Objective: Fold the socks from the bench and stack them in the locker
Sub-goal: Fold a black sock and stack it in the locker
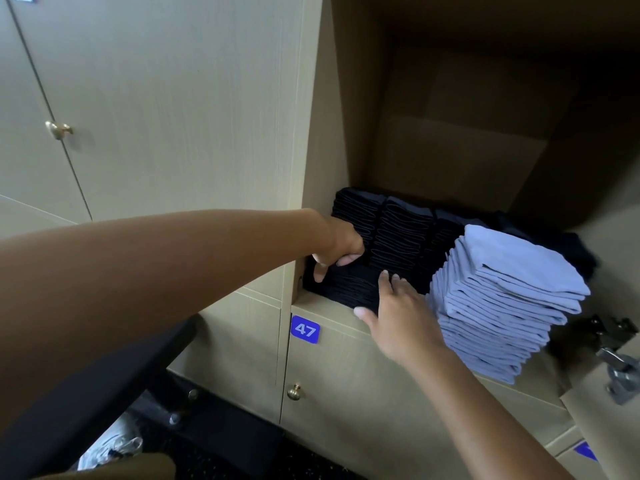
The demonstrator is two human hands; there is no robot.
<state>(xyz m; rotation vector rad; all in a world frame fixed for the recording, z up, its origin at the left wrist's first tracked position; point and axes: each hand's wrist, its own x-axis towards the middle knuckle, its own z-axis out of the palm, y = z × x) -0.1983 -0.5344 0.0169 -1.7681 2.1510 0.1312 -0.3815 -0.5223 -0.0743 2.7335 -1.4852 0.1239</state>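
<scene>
Judging by the locker [349,308], the task is well along: its shelf already carries many folded socks, and both hands are at the front-left black stack [346,285], apparently setting or squaring it. The left hand [337,252] reaches over that stack with fingers curled down onto its top and front edge. The right hand [393,306] lies against the stack's right end, fingers fairly straight and thumb at the lower corner, pressing rather than gripping. Whether a fresh sock has just gone on top I cannot tell.

Counting: one low black stack under the hands; behind it about three taller columns of black socks [398,233], too dense and dark to count singly. At the right stands one tall stack of light-blue socks [502,299], roughly a score of layers. Something dark lies behind it, unclear. The worktop's surface is not in view, so how many socks remain there is unknown.
</scene>
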